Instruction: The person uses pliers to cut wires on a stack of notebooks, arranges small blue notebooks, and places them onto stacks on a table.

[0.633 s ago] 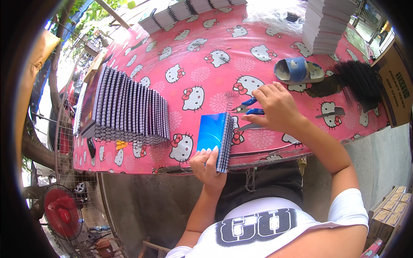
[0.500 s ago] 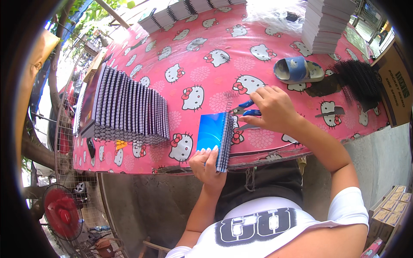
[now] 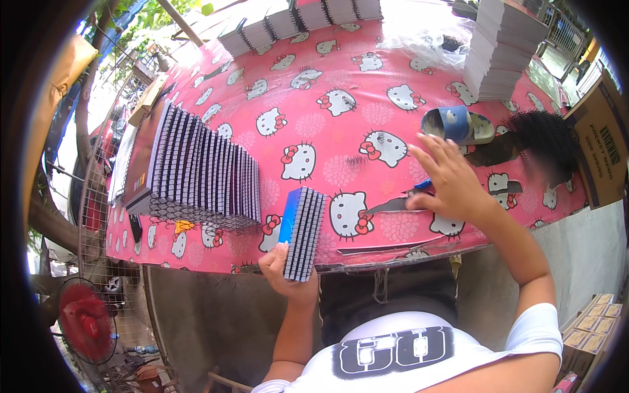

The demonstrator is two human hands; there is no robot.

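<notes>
A small bundle of spiral notebooks with a blue cover is gripped at its lower end by my left hand, above the table's front edge. Its black spiral bindings face up and to the right. My right hand is spread over the table, fingers stretched out. Under its thumb and fingers lie blue-handled pliers, partly hidden by the hand. Beside them rests a flat dark blade, its right end covered by the hand. A loose black wire spiral lies farther back.
A tall stack of spiral notebooks stands at left. Farther right are a blue slipper, a heap of black spirals, a second blade and a cardboard box. Paper stacks and more notebooks line the back.
My left hand has moved left and turned the notebooks so their spiral side shows more. My right hand has lowered the pliers to the table, moving right, and its fingers have spread.
</notes>
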